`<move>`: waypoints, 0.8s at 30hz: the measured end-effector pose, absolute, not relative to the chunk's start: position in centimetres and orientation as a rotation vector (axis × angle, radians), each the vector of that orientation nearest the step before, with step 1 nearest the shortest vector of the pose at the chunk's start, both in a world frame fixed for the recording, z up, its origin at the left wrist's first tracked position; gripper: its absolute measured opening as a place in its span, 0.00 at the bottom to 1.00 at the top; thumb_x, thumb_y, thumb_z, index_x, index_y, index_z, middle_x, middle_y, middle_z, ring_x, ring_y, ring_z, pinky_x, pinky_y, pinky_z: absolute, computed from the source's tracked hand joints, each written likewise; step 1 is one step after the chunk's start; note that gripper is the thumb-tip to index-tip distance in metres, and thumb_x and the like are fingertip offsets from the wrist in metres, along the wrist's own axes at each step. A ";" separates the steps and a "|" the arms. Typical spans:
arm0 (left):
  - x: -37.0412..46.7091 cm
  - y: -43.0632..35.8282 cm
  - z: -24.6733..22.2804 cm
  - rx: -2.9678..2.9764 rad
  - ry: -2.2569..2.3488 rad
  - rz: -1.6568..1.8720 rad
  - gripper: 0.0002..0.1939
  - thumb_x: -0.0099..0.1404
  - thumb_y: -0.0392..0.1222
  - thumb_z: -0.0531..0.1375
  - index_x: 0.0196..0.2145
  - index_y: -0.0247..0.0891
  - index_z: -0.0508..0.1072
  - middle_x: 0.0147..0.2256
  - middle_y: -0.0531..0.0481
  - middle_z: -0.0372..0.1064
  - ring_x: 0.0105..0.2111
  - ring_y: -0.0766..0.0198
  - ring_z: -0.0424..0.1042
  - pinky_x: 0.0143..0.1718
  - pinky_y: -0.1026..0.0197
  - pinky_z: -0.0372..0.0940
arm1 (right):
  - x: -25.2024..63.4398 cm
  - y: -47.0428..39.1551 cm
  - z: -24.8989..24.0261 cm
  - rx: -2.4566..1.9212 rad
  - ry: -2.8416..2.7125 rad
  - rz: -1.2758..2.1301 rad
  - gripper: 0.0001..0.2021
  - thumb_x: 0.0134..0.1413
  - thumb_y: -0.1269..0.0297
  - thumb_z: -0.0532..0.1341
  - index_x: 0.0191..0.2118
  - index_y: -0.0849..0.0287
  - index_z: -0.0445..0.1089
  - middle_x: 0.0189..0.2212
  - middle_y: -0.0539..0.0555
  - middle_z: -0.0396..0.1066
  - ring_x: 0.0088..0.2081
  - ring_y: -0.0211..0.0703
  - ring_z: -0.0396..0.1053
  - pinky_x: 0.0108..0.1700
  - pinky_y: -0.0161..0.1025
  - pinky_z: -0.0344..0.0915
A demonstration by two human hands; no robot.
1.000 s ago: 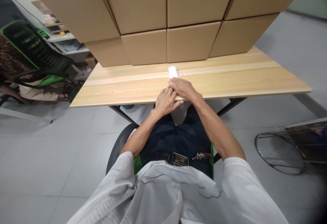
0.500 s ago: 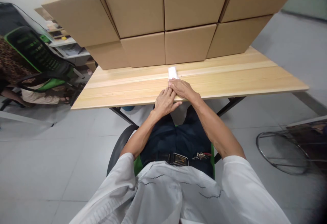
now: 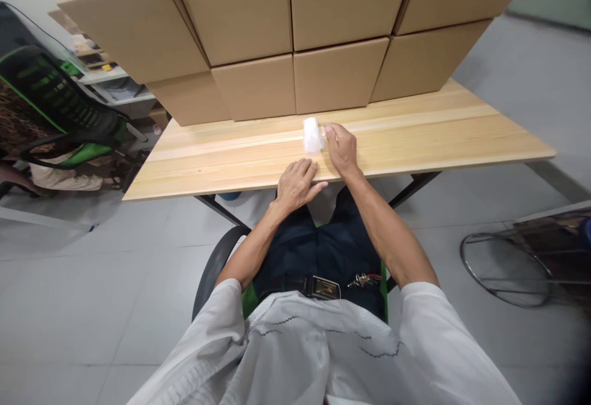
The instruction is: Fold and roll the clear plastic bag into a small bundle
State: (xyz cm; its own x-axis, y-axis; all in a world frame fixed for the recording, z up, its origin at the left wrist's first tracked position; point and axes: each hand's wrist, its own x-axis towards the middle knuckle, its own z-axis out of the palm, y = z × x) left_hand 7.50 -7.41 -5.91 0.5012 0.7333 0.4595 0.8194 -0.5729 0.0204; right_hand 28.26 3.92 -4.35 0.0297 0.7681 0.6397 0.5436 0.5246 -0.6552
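Observation:
A small white packet (image 3: 313, 136), thin and whitish, lies on the wooden table (image 3: 415, 137) close to its front edge. My left hand (image 3: 297, 183) rests flat at the table edge just below the packet, fingers stretched and thumb out to the right. Just right of the packet is my right hand (image 3: 341, 148), with its fingers curled and thumb and forefinger together at the packet's side. Whatever may be between those fingertips is too small to make out.
Stacked cardboard boxes (image 3: 340, 76) line the back of the table. A green and black chair (image 3: 55, 94) with a seated person is at the left. A round metal stool frame (image 3: 505, 269) stands on the floor at the right.
My right hand has lifted off my left hand and moved up and right, its fingers now curled. More of the white packet shows. The left hand has stayed nearly still.

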 end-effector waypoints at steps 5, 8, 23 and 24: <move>7.3 -7.6 -6.4 -2.568 -1.359 -0.675 0.29 0.95 0.63 0.58 0.69 0.39 0.89 0.69 0.27 0.88 0.70 0.39 0.89 0.74 0.37 0.81 | 28.4 3.5 -3.9 -1.234 -1.537 0.273 0.39 0.95 0.37 0.42 0.59 0.54 0.88 0.58 0.68 0.91 0.63 0.67 0.88 0.73 0.62 0.81; 7.2 -7.9 -6.7 -2.569 -1.369 -0.702 0.27 0.96 0.60 0.58 0.67 0.40 0.90 0.66 0.28 0.90 0.68 0.41 0.90 0.71 0.38 0.84 | 28.5 3.6 -3.9 -1.247 -1.475 0.323 0.34 0.94 0.42 0.45 0.53 0.53 0.86 0.53 0.64 0.91 0.57 0.62 0.89 0.70 0.58 0.82; 6.0 -6.5 -7.0 -2.452 -1.247 -1.151 0.18 0.87 0.56 0.67 0.51 0.43 0.92 0.52 0.34 0.94 0.51 0.43 0.93 0.52 0.47 0.81 | 26.6 -3.4 2.5 -0.917 -1.255 0.871 0.32 0.72 0.28 0.75 0.28 0.48 0.73 0.25 0.45 0.72 0.32 0.42 0.73 0.42 0.39 0.76; 6.1 -6.2 -7.0 -2.466 -1.260 -1.174 0.16 0.85 0.56 0.68 0.50 0.44 0.91 0.50 0.35 0.93 0.50 0.42 0.92 0.50 0.47 0.80 | 26.4 -4.5 3.5 -0.801 -1.277 0.916 0.32 0.66 0.26 0.79 0.28 0.47 0.76 0.24 0.44 0.73 0.31 0.43 0.74 0.41 0.40 0.78</move>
